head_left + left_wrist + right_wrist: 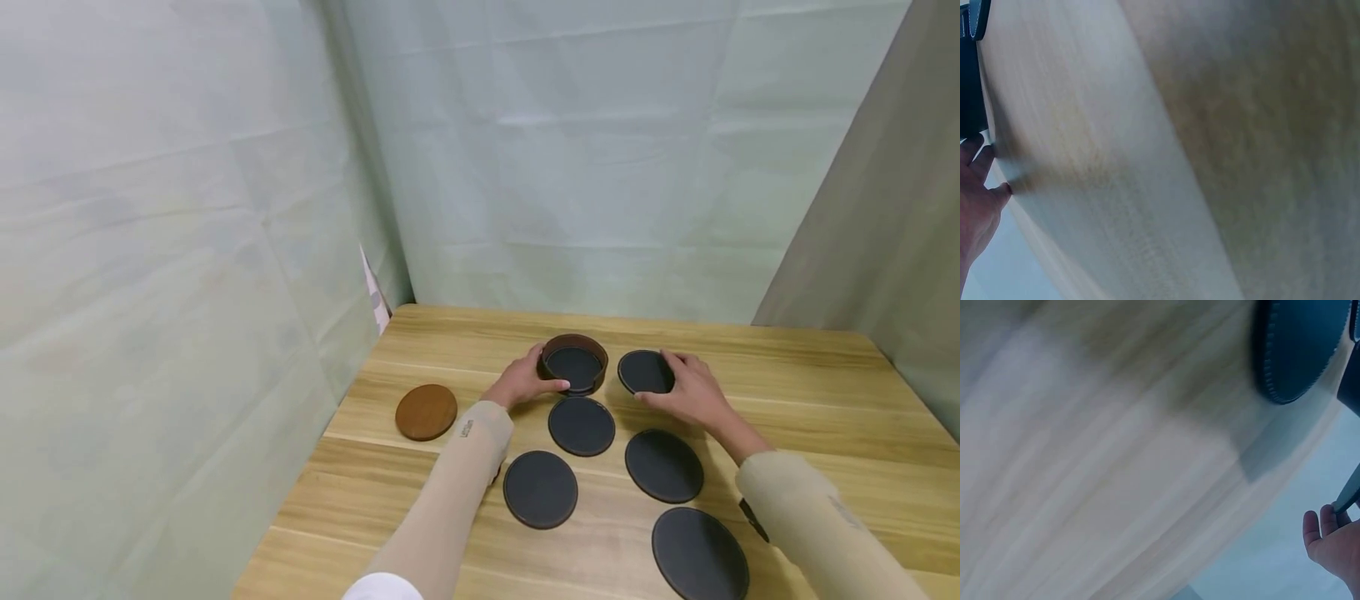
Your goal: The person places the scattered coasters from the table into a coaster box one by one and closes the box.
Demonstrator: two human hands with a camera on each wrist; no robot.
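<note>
Closest to me, I see a wooden table (810, 392) with four dark round coasters lying flat. The biggest-looking coaster (700, 554) sits at the near right edge. A little farther is another coaster (540, 489) on the left, then one (663, 465) on the right, then one (581, 426) in the middle. They lie near each other but do not touch.

Farther back, my left hand (522, 381) curls around the left side of a brown round holder (573, 364). The holder has a dark coaster inside it. My thumb lies along its near side.

My right hand (692, 390) grips a tilted coaster (644, 372) just beside the holder, on its right. Fingers are over the far edge and the thumb is under the near edge. The right wrist view is blurry, so I think the fingers pinch the coaster's rim there, but I cannot be sure.

Off to the left, well apart, lies a brown lid (426, 412), flat on the table.
</note>
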